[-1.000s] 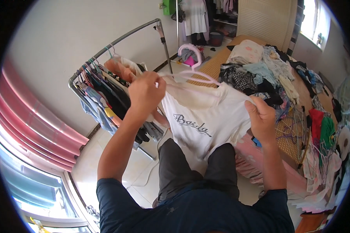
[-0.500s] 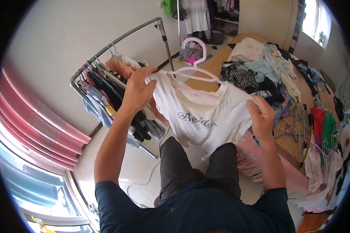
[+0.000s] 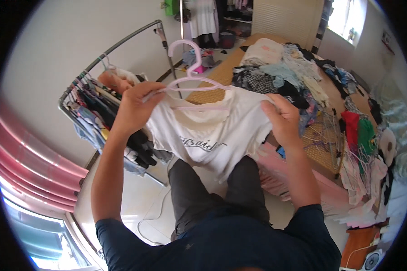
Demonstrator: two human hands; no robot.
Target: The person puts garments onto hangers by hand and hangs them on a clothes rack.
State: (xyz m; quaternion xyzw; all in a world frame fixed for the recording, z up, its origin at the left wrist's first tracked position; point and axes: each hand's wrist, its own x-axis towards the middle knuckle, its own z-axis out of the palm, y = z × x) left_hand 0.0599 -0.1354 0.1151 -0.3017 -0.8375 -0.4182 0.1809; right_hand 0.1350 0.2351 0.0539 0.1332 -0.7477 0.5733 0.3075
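Observation:
A white T-shirt (image 3: 230,135) with dark lettering across its chest is stretched between my hands, in front of my knees. A pale pink hanger (image 3: 196,67) sits inside its neckline, with the hook standing up above the collar. My left hand (image 3: 138,106) is closed on the shirt's left shoulder, close to the end of the hanger. On the other side, my right hand (image 3: 282,119) pinches the right shoulder near the sleeve, thumb on top. The hanger's arms run under the fabric and are partly hidden there. The shirt's lower edge hangs loose.
A metal rail (image 3: 113,49) full of hung clothes stands to the left. On the right, a bed (image 3: 212,97) carries a heap of clothes (image 3: 298,77) and several loose hangers (image 3: 323,140). Pink curtains (image 3: 31,158) hang at the left, and a white cable (image 3: 144,226) lies on the floor.
The whole view has shifted, so surroundings appear further left. The shirt's right shoulder now lies flatter over the hanger, and the shirt looks more level. Both hands keep their hold.

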